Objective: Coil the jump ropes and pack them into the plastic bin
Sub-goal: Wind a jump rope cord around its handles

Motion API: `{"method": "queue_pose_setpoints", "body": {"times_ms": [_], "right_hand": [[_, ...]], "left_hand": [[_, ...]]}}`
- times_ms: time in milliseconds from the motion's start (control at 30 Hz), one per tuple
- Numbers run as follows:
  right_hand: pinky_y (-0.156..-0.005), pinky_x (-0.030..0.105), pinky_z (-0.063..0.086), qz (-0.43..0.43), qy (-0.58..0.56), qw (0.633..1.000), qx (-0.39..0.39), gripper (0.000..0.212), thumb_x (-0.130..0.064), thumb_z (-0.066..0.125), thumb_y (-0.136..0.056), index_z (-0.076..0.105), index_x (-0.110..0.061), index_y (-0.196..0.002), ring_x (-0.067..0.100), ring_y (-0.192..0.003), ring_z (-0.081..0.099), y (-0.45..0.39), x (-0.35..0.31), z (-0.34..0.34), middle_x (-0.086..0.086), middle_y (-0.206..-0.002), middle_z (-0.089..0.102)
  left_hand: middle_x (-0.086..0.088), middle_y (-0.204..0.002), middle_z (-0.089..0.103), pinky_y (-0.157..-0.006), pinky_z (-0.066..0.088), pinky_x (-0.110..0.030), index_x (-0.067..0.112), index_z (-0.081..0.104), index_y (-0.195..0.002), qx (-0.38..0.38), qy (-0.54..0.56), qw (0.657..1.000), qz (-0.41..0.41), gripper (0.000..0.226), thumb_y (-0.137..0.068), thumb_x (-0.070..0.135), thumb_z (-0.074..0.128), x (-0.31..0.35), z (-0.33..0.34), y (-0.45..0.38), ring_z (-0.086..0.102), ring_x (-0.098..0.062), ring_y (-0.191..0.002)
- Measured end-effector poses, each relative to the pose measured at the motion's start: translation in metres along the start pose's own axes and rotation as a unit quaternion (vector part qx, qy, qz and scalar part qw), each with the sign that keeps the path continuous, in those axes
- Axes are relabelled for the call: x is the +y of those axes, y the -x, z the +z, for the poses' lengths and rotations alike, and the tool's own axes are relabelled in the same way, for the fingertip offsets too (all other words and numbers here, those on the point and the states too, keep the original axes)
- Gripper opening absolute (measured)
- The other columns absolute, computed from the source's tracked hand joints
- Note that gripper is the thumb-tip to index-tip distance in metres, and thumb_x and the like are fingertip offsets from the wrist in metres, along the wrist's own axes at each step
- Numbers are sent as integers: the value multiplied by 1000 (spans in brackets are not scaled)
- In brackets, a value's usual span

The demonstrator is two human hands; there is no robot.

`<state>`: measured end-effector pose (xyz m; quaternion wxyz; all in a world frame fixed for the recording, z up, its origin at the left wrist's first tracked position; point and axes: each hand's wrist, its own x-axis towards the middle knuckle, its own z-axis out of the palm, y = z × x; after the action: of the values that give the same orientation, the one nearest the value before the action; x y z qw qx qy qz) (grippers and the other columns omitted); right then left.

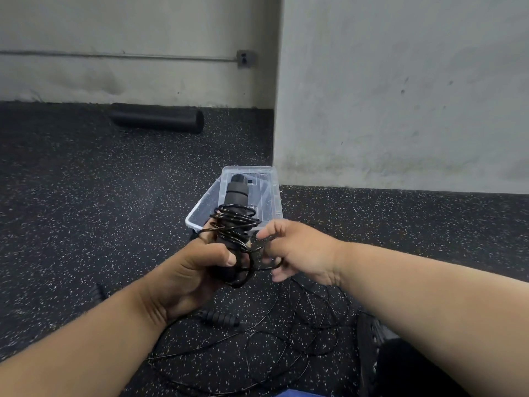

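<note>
1. Gripping a black jump-rope handle (233, 224) upright in the left hand (189, 270), fingers and thumb curled round its lower part, thin black cord (234, 222) wound in several loops about the middle.
2. Pinching a loop of that cord at the right hand (289, 250), fingers curled — just beside the handle, at about the same height.
3. Lying just beyond the hands on the floor: a clear plastic bin (269, 196), open, partly hidden by the raised handle.
4. Strewn below the arms: a loose tangle of black rope (300, 325) with another ribbed handle (220, 318) — not in the bin.
5. Underfoot, dark rubber flooring (86, 196) flecked with white.
6. Behind, grey scuffed walls (400, 96) with a jutting corner, a conduit running to an outlet box (246, 59), a black foam roller (157, 118) lying against the wall's foot.
</note>
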<state>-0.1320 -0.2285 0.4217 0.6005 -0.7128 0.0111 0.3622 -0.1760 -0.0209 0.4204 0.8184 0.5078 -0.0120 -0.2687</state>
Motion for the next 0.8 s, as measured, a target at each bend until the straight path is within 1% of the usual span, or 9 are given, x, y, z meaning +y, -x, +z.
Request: {"method": "queue_pose_setpoints", "body": {"times_ms": [67, 167, 233, 333, 433, 533, 633, 700, 800], "right_hand": [[-70, 36, 62, 31, -28, 998, -54, 22, -3, 50, -101, 65, -16, -110, 19, -70, 69, -2, 5, 7, 6, -94, 71], [-75, 40, 63, 58, -97, 984, -137, 30, 3, 42, -95, 65, -5, -113, 25, -82, 75, -5, 7, 11, 10, -96, 75], [-77, 38, 63, 67, -137, 973, -175, 41, 1, 46, -84, 61, -1, -123, 27, -83, 76, -8, 9, 11, 16, -103, 73], [-77, 33, 58, 62, -155, 972, -165, 47, 5, 48, -77, 59, -5, -121, 22, -81, 75, -13, 10, 11, 14, -106, 69], [-70, 29, 48, 49, -89, 985, -139, 33, 11, 49, -88, 67, -14, -97, 12, -72, 68, -13, 10, 8, 1, -89, 72], [-64, 24, 41, 20, -16, 993, -118, 39, 11, 55, -92, 70, -22, -76, 5, -69, 59, -13, 8, 3, -10, -78, 72], [-62, 24, 37, -36, 42, 996, -75, 35, 10, 58, -91, 69, -23, -85, 6, -72, 53, -10, 3, -1, -12, -79, 72], [-58, 21, 37, -45, 33, 997, -59, 31, 7, 56, -95, 68, -21, -98, 5, -70, 51, -10, 0, -3, -12, -80, 73], [-55, 17, 38, -18, 11, 997, -76, 26, 0, 55, -101, 70, -19, -109, 4, -70, 53, -10, -1, -2, -11, -84, 75]], "left_hand": [[-22, -100, 67, -73, 54, -33, 2, 72, -112, -38, 6, 999, -14, 52, -61, 5, 65, 1, 0, 1, 64, -29, -87], [-18, -103, 69, -87, 45, -42, 8, 75, -112, -95, 13, 995, -33, 49, -65, 11, 62, -1, -3, 1, 62, -30, -94], [-16, -103, 72, -87, 53, -40, 9, 76, -112, -114, 49, 991, -38, 48, -67, 9, 59, 0, -4, 1, 67, -28, -95], [-12, -105, 73, -90, 57, -38, 9, 76, -114, -151, 62, 986, -44, 47, -71, 8, 54, 2, -4, 0, 71, -23, -96], [-12, -103, 71, -81, 56, -34, 7, 75, -115, -148, 70, 985, -60, 48, -70, 10, 57, 1, -5, 0, 68, -22, -93], [-12, -101, 67, -78, 51, -33, 9, 75, -113, -134, 50, 988, -60, 48, -68, 12, 58, 0, -4, 1, 63, -21, -91], [-17, -105, 59, -75, 47, -36, 9, 72, -122, -120, 18, 991, -58, 56, -68, 13, 60, -1, -5, 0, 56, -22, -88], [-18, -106, 47, -74, 40, -37, 10, 74, -115, -76, 9, 994, -73, 54, -63, 14, 65, -3, -7, 0, 46, -25, -85], [-15, -102, 50, -74, 37, -38, 13, 77, -104, -64, 11, 995, -76, 46, -59, 14, 66, -4, -5, 1, 46, -26, -84]]}}
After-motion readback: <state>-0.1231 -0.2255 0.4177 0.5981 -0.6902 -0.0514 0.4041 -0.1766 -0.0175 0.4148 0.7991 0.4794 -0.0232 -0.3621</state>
